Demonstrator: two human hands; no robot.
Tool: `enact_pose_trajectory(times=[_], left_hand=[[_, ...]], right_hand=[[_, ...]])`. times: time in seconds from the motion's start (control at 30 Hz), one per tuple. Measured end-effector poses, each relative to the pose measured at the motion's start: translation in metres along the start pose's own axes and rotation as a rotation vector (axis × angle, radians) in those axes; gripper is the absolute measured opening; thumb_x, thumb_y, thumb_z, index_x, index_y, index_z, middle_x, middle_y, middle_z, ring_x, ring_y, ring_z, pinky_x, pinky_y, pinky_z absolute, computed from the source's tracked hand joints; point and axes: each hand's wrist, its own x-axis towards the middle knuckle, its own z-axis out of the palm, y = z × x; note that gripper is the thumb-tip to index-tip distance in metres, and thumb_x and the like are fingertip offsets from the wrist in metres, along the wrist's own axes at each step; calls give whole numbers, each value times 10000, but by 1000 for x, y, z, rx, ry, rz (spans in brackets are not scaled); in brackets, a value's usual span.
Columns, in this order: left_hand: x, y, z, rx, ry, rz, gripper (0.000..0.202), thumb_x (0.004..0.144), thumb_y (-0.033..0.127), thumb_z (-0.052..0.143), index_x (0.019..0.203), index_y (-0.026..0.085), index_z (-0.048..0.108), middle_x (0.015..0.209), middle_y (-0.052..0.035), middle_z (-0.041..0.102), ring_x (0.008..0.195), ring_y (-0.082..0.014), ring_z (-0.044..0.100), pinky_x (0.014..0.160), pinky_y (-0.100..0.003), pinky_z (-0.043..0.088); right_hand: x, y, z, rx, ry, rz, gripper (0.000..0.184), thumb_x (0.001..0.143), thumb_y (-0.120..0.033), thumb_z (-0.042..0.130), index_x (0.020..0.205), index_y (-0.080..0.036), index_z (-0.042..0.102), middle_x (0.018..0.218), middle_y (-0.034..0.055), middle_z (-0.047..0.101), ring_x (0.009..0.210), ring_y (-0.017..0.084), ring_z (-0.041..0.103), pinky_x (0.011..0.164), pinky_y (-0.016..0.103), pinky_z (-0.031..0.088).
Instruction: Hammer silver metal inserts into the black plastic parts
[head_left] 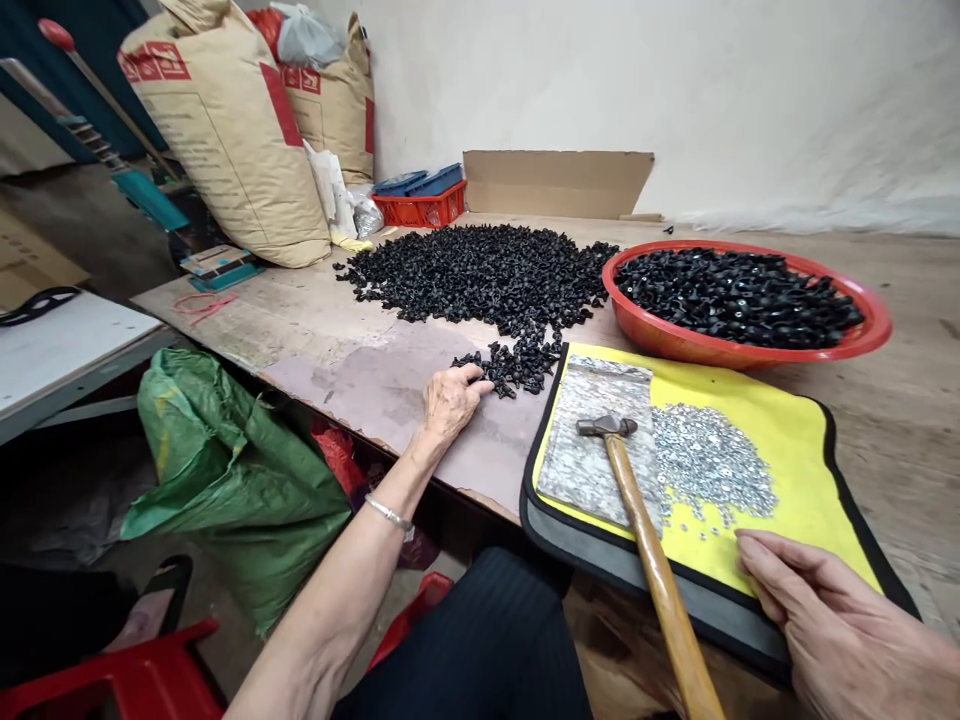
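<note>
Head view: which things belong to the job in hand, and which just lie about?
Probably the job: black parts at the left hand, metal bits near the right hand, hammer, slab, mat, red basin.

Probably just lying about: green sack, cardboard strip.

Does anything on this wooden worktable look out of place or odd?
One small black piece lies alone behind the round red basin, apart from the large heap of black pieces. Also, the wooden-handled hammer juts past the front edge of the black-edged yellow mat, so it might get knocked.
</note>
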Motion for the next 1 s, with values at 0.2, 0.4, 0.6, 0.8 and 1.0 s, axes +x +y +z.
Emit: enact_pose_trajectory(times=[0.2,0.4,0.6,0.8,1.0], left_hand=[[1,3,2,32,-25,33,151,717,321,572,722,219,682,663,-15,671,649,-165,583,598,-251,366],[-2,5,-4,47,-16,7,121,638,212,516,626,192,634,611,-18,627,614,-162,546,582,-260,353],[-5,-2,-20,-236,-157,-122,76,580,203,543,517,174,572,479,10,526,524,-136,499,494,-239,338],[-26,-8,-35,-1108,-245,-402,82,537,167,608,573,149,536,457,13,547,339,-87,416,300,-192,315],[-84,16,-37,-1483,-338,-324,167,568,148,709,658,133,569,545,-8,627,367,-103,509,327,-236,457]], right_hand=[[28,-23,15,-538,93,-504,376,762,-480,478,897,-194,682,886,72,677,791,234,618,667,339,455],[53,-46,40,-1163,-152,-666,213,827,-255,461,916,-207,648,901,64,630,652,179,568,481,269,247],[57,-58,47,-1158,-173,-588,117,769,-168,478,700,-178,572,671,74,615,536,162,502,496,274,209],[50,-66,33,-942,-47,-517,81,765,-231,499,717,-207,559,665,68,621,589,190,549,561,299,331],[-27,-94,41,-294,-42,-291,206,688,-431,586,695,-227,610,556,2,598,481,147,514,534,292,396]])
